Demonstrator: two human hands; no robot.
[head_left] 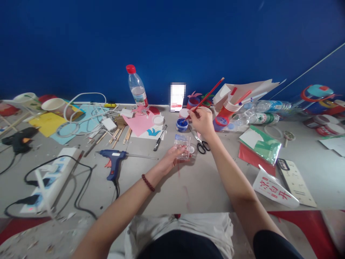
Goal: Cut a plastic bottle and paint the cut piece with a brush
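Observation:
In the middle of the table, my left hand is closed round a clear plastic piece, like a cut bottle section, with blue paint along its upper part. Between the fingers of my right hand is a paintbrush with a long red handle, slanting up to the right. Its lower end reaches down to an open jar of blue paint; the bristles are too small to make out. Black-handled scissors lie under my right wrist. A small white disc is beside the plastic piece.
A blue glue gun and a power strip with cables lie left. Behind stand a red-capped bottle and a lit phone. Stacked paper cups hold pens at right, near plastic bottles and green card.

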